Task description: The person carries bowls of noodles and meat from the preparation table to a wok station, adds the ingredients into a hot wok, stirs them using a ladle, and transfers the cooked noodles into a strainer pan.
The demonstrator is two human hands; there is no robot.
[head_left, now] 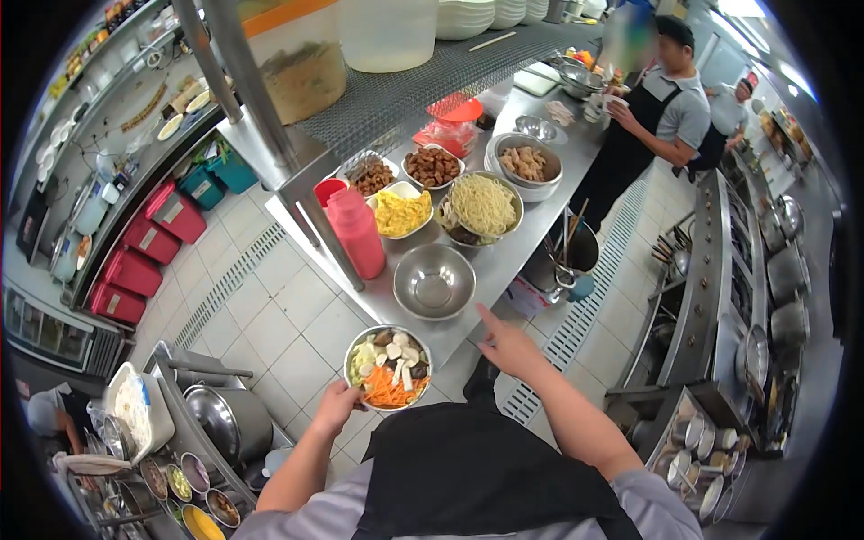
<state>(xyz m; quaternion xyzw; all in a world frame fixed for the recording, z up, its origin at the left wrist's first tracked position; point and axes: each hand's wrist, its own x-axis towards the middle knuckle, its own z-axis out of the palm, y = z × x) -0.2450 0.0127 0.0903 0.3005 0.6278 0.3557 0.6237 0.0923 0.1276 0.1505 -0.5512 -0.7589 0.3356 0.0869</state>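
My left hand (337,405) grips the left rim of a metal bowl (429,362) in front of my apron. Shredded carrot (393,389), pale sliced vegetables and dark mushroom pieces fill it. My right hand (511,346) is empty, its index finger stretched out just below and right of a bare metal bowl (434,281) on the steel counter; finger and bowl look slightly apart. Behind that bowl are a bowl of noodles (483,207) and a dish of yellow scrambled egg (402,212). A pink squeeze bottle (356,236) stands to its left.
Dishes of browned meat (433,166) and a bowl of pale meat (524,163) sit farther back. A shelf post (310,216) rises at the counter's left edge. A co-worker (661,108) stands at the far right side. Stoves (697,288) line the right.
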